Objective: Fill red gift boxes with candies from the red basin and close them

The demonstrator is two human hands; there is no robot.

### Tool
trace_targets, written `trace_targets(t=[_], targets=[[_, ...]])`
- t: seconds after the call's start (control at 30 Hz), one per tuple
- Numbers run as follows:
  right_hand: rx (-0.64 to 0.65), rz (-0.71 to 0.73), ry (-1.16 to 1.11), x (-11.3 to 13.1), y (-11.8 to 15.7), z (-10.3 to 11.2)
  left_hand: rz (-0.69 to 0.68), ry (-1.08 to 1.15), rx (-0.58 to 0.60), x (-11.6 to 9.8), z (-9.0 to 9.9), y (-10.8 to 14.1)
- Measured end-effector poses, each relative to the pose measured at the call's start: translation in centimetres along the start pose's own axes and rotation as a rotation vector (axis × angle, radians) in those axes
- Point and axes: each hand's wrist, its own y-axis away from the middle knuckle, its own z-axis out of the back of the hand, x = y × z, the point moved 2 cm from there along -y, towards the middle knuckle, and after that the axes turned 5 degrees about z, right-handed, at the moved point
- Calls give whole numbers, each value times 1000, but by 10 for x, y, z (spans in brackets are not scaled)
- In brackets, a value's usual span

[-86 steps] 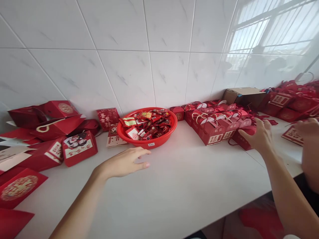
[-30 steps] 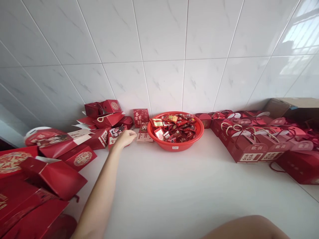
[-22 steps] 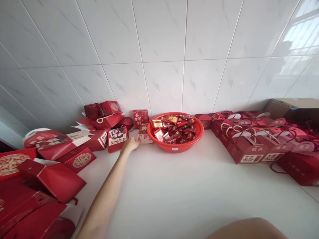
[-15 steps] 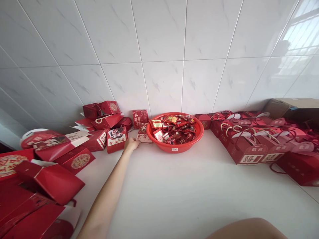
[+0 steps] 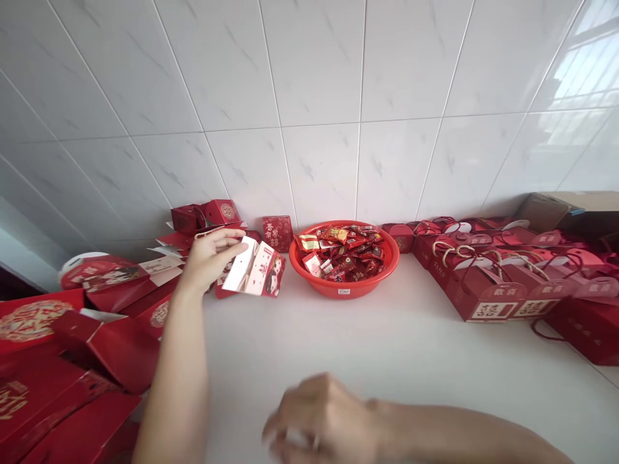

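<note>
My left hand (image 5: 213,254) grips a small red and white printed paper box (image 5: 264,267) by its white flap and holds it up, tilted, left of the basin. The box's white inner side faces me. Behind it sits another red printed box (image 5: 225,293), mostly covered. My right hand (image 5: 324,419) hovers low over the front of the table, blurred by motion, with its fingers curled; I cannot make out anything in it. A red plastic basin (image 5: 345,290) full of wrapped sweets (image 5: 348,251) stands near the wall.
Red gift boxes (image 5: 101,348) are heaped on the left. Rows of red boxes with rope handles (image 5: 498,290) stand at the right, before a brown carton (image 5: 570,209). An upright red box (image 5: 277,233) leans near the tiled wall (image 5: 319,161) behind the white table (image 5: 435,361).
My left hand has picked up the paper box from beside the basin and drawn it left and upward. My right hand has come into view from the lower right.
</note>
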Motion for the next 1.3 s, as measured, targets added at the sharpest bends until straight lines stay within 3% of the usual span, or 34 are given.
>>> trace_targets(t=[0.1,0.17,0.23,0.33,0.43,0.63,0.73,1.0,1.3], targets=[[-415,-248,19,-16,-10,59,-70,-28,147,-25,-2,26],[-495,-343,95,-25,-11,89,-131,-53,297,-38,-13,42],[-475,-436,82,-33,-9,109,-181,-41,490,-47,-30,54],[-315,-485,-109,-46,-2,122,-193,43,695,-53,-56,64],[-198,-501,-211,-58,6,125,-114,130,782,-50,-79,65],[-138,-619,23,-82,18,125,125,274,943,-25,-122,56],[-69,-660,19,-87,20,124,199,268,1008,-13,-136,52],[-33,-632,-58,-86,19,130,174,198,1072,-10,-131,51],[-58,-512,-84,-78,23,154,-27,108,1061,-22,-106,49]])
